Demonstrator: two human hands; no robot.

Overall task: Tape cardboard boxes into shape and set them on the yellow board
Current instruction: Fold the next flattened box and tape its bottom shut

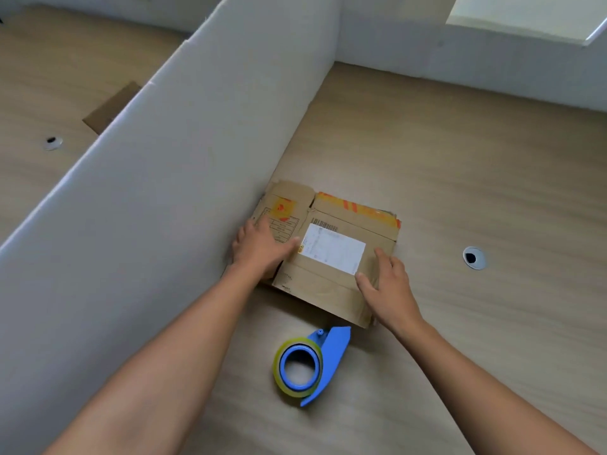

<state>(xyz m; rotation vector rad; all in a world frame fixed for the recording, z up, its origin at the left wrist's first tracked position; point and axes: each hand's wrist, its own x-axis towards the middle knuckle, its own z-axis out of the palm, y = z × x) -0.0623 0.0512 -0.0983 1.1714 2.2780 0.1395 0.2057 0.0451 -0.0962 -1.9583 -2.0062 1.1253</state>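
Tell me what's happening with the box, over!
Left hand and right hand flat on cardboard box. Box looks flattened. Tape dispenser idle nearby. White divider close on left.

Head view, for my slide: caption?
Left hand and right hand on flattened cardboard box beside white divider; blue tape dispenser nearby.

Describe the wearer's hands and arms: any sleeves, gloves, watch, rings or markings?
Left hand and right hand are bare, with no gloves, rings or markings visible. Left forearm and right forearm are bare to the frame edge, with no sleeve, watch or band in view.
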